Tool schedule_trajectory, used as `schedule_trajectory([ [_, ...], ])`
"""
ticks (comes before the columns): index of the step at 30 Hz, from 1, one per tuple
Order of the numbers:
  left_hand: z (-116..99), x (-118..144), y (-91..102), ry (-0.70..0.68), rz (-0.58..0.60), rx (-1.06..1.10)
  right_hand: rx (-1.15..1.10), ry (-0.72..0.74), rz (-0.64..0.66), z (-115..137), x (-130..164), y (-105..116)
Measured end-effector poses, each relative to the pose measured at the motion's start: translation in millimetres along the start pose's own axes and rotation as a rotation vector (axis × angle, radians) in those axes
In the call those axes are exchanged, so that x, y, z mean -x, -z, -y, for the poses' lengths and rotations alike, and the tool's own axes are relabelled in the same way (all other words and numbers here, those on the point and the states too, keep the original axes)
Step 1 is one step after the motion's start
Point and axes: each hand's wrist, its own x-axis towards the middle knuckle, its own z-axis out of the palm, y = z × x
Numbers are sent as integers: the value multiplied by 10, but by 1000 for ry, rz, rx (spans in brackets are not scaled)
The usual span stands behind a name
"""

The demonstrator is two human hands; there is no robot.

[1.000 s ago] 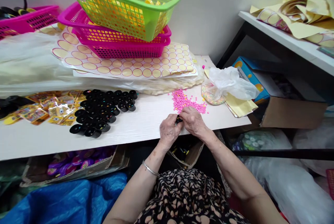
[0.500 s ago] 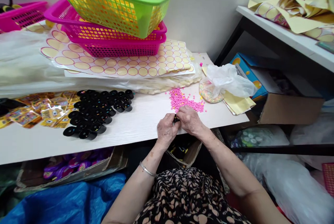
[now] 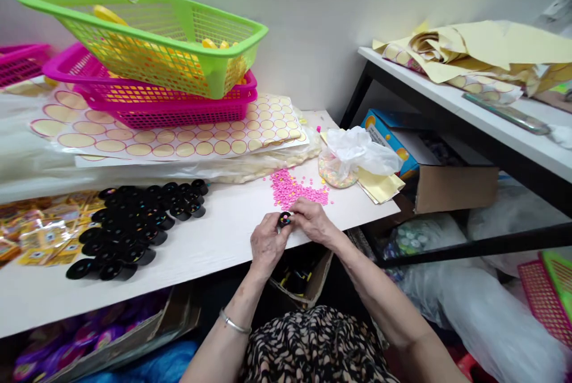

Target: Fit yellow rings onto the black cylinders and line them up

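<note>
At the desk's (image 3: 232, 225) front edge, both hands now tilt a small black cap (image 3: 285, 219) up, left hand (image 3: 267, 244) and right hand (image 3: 314, 222) pinched on it, coloured beads showing inside.

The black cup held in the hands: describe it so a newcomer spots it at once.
On the white table, just in front of the pink bead pile, the left hand and right hand meet. Between their fingertips is one small black cup, the only one lifted away from the black cluster.

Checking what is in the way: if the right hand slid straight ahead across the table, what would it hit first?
Probably the pile of pink beads, just beyond the right hand, which holds a small black cap with the left hand. Depth is hard to judge.
</note>
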Motion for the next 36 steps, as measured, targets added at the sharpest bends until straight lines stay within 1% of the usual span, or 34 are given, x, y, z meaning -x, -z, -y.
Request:
schedule_trajectory([
  [2,-3,4,-5,12,-17,16,-61,-28,-112,-91,-10,118],
  [5,-2,6,-7,21,-36,29,-51,-92,-322,-275,-47,365],
  [6,0,6,-7,22,-43,32,-26,-116,-374,-345,-54,445],
  [8,6,2,-7,18,-53,38,52,-163,-428,-489,-44,571],
  [10,13,-3,-9,14,-59,34,153,-219,-431,-629,2,634],
  [12,17,-9,-9,11,-59,27,244,-284,-434,-748,74,645],
  [16,17,-18,-12,20,-63,35,308,-365,-474,-887,220,623],
  [22,30,-23,-38,18,-69,33,279,-371,-399,-927,338,627],
  [28,23,-18,-38,40,-67,27,286,-356,-329,-876,359,544],
  [30,20,-18,-24,55,-54,17,302,-362,-360,-840,332,539],
  [32,24,-20,-11,73,-42,-6,317,-367,-430,-812,282,569],
  [34,39,-27,-5,82,-33,-20,335,-344,-510,-798,209,632],
  [36,60,-37,-5,79,-25,-24,357,-297,-559,-788,106,711],
])
